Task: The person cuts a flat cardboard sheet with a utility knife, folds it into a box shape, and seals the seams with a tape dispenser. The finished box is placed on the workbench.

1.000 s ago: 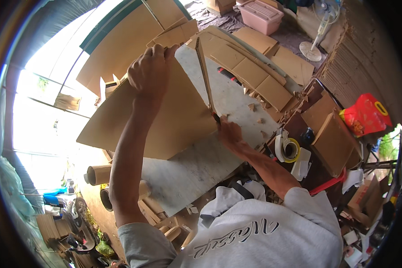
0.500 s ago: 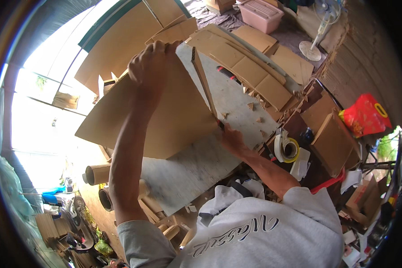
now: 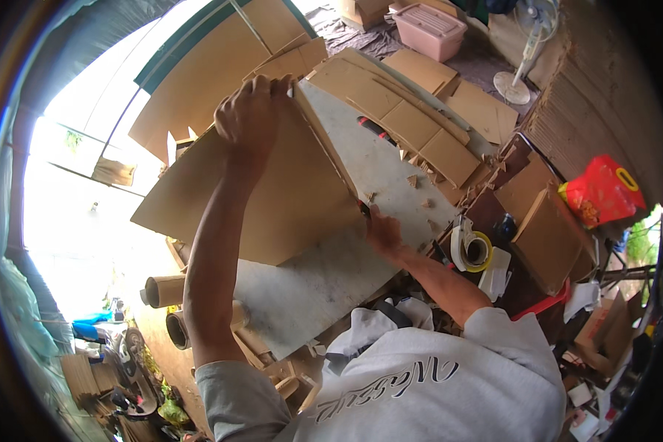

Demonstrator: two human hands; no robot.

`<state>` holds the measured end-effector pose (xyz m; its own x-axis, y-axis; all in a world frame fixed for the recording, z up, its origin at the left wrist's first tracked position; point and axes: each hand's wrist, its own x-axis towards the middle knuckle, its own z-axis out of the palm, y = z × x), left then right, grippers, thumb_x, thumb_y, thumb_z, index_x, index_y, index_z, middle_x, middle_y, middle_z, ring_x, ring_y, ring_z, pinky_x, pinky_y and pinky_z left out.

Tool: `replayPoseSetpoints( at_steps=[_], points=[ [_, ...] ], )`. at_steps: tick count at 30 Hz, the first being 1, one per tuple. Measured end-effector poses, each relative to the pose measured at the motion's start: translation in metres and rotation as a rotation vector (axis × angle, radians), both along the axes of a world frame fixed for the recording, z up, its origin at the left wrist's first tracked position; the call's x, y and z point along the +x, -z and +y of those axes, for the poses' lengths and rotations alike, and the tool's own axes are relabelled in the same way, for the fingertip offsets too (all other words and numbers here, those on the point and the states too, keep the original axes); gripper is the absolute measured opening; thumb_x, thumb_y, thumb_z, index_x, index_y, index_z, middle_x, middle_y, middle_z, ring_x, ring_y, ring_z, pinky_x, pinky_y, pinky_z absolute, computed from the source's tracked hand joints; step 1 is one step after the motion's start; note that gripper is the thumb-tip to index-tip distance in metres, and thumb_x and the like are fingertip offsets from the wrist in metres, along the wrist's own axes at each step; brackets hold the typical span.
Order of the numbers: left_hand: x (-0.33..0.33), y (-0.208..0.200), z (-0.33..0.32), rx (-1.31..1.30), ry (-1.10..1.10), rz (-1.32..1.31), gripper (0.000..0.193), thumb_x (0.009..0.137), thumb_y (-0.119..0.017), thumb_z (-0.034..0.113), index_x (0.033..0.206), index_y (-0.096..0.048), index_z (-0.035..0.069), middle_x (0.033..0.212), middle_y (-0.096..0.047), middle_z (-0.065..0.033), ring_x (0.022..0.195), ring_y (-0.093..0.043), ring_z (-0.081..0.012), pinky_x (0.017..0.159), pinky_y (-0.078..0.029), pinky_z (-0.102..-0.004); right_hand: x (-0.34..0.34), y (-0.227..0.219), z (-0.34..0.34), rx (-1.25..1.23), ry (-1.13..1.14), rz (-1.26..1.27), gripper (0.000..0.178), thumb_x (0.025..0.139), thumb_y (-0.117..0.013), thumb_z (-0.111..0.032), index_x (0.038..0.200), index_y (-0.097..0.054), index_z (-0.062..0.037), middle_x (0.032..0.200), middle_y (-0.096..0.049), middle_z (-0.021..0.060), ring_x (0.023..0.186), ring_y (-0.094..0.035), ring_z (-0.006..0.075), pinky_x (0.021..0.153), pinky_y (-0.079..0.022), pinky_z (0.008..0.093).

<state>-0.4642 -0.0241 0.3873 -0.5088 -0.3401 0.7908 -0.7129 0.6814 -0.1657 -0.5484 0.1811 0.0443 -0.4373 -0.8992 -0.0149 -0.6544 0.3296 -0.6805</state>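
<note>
left hand (image 3: 252, 114) clamps cardboard sheet (image 3: 272, 195) top edge | right hand (image 3: 381, 230) closed at its lower corner, perhaps around a cutter | tape roll (image 3: 473, 249) beside

Tan cardboard sheet (image 3: 272, 199) on a grey-white marbled table (image 3: 324, 280), red bag (image 3: 600, 199).

Right hand's (image 3: 381, 232) tool behind cardboard sheet (image 3: 272, 195)

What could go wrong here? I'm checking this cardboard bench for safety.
The right hand presses at the lower end of the cardboard sheet, where a dark tool tip seems to show; a slip might nick fingers. The left hand alone holds the far edge, so the sheet could buckle. Loose cardboard scraps on the marble table may shift underneath.
</note>
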Motion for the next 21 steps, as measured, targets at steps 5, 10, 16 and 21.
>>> replayPoseSetpoints(
  at_steps=[5,10,16,21],
  points=[
    [0.041,-0.012,0.002,0.037,-0.232,-0.244,0.03,0.104,-0.054,0.043,0.105,-0.068,0.016,0.101,-0.073,-0.0073,0.088,-0.072,-0.0321,0.073,-0.057,-0.0483,0.01,0.002,0.017,0.028,-0.035,0.015,0.024,0.097,-0.06,-0.024,0.108,-0.054,-0.0031,0.083,-0.071,0.0204,0.078,-0.069,0.0459,0.07,-0.053,0.0595],
    [0.009,0.003,-0.006,0.192,-0.191,-0.185,0.031,0.108,-0.05,0.039,0.107,-0.068,0.014,0.104,-0.071,-0.0118,0.092,-0.071,-0.0355,0.073,-0.054,-0.0512,-0.06,-0.009,0.132,-0.246,0.311,-0.059,0.027,0.098,-0.061,-0.03,0.103,-0.062,-0.0032,0.081,-0.069,0.0174,0.076,-0.068,0.0445,0.069,-0.051,0.0544],
    [0.011,0.005,0.004,0.069,0.058,-0.101,0.027,0.107,-0.053,0.025,0.126,-0.065,0.011,0.109,-0.071,-0.0084,0.101,-0.068,-0.0293,0.09,-0.049,-0.0449,-0.184,-0.034,0.225,-0.002,0.636,-0.395,0.056,0.098,-0.063,-0.056,0.092,-0.072,-0.0013,0.061,-0.064,0.0123,0.051,-0.067,0.0205,0.048,-0.049,0.0365],
    [0.019,0.0,0.008,0.063,0.063,-0.17,0.031,0.105,-0.056,0.022,0.133,-0.061,0.01,0.112,-0.07,-0.0106,0.101,-0.068,-0.0281,0.091,-0.048,-0.0437,-0.209,-0.014,0.262,0.027,0.678,-0.167,0.057,0.096,-0.062,-0.056,0.085,-0.072,-0.0007,0.064,-0.065,0.0157,0.062,-0.067,0.0255,0.063,-0.051,0.0414]
  ],
)
